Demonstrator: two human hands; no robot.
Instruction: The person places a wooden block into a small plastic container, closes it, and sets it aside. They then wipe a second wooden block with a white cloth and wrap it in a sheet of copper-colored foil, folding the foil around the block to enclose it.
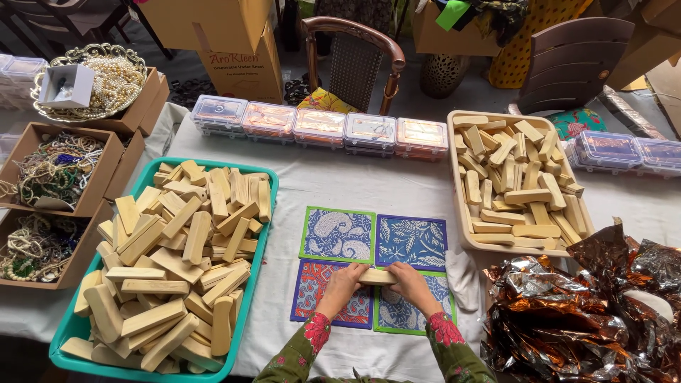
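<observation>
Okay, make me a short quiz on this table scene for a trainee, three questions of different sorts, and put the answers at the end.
1. True or false: both hands, the left hand and the right hand, grip one pale wooden block together.
2. Multiple choice: the teal plastic tray piled with wooden blocks lies on which side of the four printed square fabric mats? A) the person's left B) the person's right C) behind them
3. Fill in: the row of clear plastic lidded boxes stands along the table's ___ edge.

Key: 1 true. 2 A. 3 far; the boxes stand beyond the mats, before the brown wooden chair.
</observation>
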